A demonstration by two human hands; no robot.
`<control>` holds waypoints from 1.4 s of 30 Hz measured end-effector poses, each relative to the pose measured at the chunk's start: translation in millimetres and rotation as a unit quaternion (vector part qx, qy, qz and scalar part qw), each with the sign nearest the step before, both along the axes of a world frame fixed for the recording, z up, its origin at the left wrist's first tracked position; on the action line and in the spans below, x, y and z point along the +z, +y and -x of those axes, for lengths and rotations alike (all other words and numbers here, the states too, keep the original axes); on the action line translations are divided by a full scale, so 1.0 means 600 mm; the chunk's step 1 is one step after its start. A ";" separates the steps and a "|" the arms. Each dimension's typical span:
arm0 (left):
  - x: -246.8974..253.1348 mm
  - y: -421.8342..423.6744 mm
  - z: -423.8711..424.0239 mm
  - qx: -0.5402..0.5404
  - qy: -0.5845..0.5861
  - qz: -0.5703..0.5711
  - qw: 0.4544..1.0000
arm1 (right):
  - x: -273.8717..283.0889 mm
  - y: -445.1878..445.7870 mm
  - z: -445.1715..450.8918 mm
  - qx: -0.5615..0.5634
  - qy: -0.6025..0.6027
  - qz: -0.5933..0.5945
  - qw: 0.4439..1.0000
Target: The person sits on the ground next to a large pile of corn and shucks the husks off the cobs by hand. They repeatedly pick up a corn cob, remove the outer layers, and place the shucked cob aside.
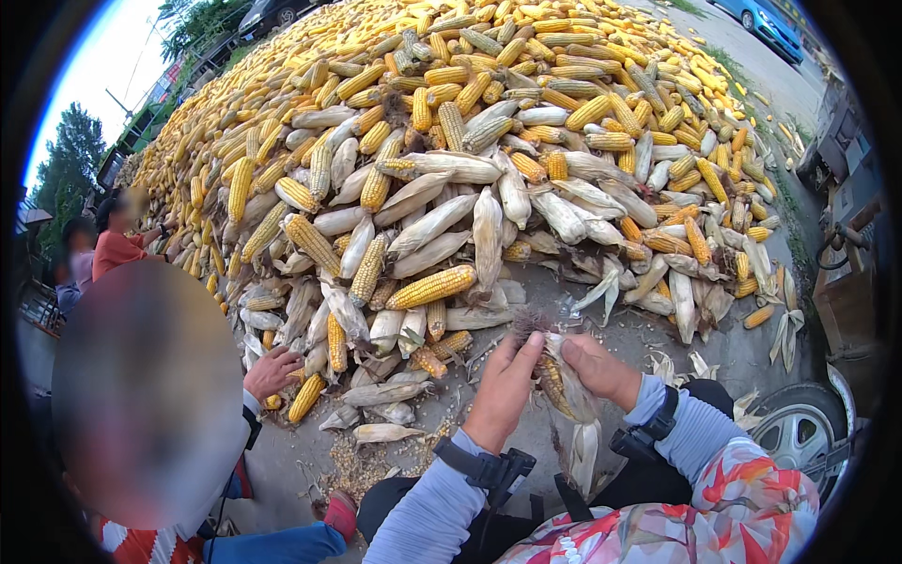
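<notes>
Between my two hands is a partly husked ear of corn [554, 384], its yellow kernels showing on one side. My left hand [502, 388] grips it near the tip, where a tuft of dark corn silk [533, 321] sticks up. My right hand [600, 368] pinches the pale dry husk [579, 395] along the ear's right side. A strip of peeled husk [583, 455] hangs down below the ear. Just ahead rises a large corn pile [493, 141], with unhusked ears [437, 225] nearest me and bare yellow cobs farther up.
At left a co-worker's hand [271, 372] reaches to the pile's edge; other people [120, 243] sit beyond. Loose kernels [373, 458] litter the concrete ground. A spoked wheel [796, 430] stands close on my right. A blue car [764, 25] is at the far right.
</notes>
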State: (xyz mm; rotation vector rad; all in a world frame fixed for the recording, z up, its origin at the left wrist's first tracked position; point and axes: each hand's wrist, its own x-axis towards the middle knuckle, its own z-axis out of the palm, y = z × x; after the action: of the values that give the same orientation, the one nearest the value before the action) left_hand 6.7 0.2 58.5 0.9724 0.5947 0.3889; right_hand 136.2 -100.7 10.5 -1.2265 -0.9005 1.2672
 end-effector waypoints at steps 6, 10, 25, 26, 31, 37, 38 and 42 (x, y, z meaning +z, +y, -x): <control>-0.020 -0.014 0.010 0.038 -0.015 0.018 0.999 | 0.011 -0.014 0.012 -0.005 -0.024 -0.005 1.000; -0.017 -0.021 0.015 0.047 -0.013 0.035 0.998 | 0.005 -0.018 0.011 0.003 -0.063 -0.030 0.998; -0.020 -0.011 0.036 -0.002 0.019 -0.008 1.000 | 0.033 -0.026 0.008 0.109 -0.180 -0.081 0.974; -0.020 -0.011 0.035 0.005 0.018 -0.012 1.000 | 0.033 -0.026 0.010 0.105 -0.167 -0.081 0.977; -0.031 -0.009 0.025 0.096 0.010 -0.016 0.995 | 0.044 -0.016 0.017 0.075 -0.233 -0.034 0.969; -0.045 -0.003 0.017 0.184 0.006 -0.022 0.983 | 0.032 -0.009 0.037 -0.056 -0.223 -0.003 0.973; -0.050 0.002 0.018 0.203 0.000 -0.026 0.979 | 0.012 -0.006 0.032 -0.115 -0.220 -0.016 0.969; -0.062 0.019 0.031 0.273 -0.036 0.023 0.961 | 0.042 -0.014 0.021 -0.118 -0.229 0.003 0.966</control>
State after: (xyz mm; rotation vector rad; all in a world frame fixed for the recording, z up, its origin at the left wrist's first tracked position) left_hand -11.6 11.9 21.1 0.7357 0.8013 0.8927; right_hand 123.7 -108.9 35.6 -1.6166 -1.0384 0.8076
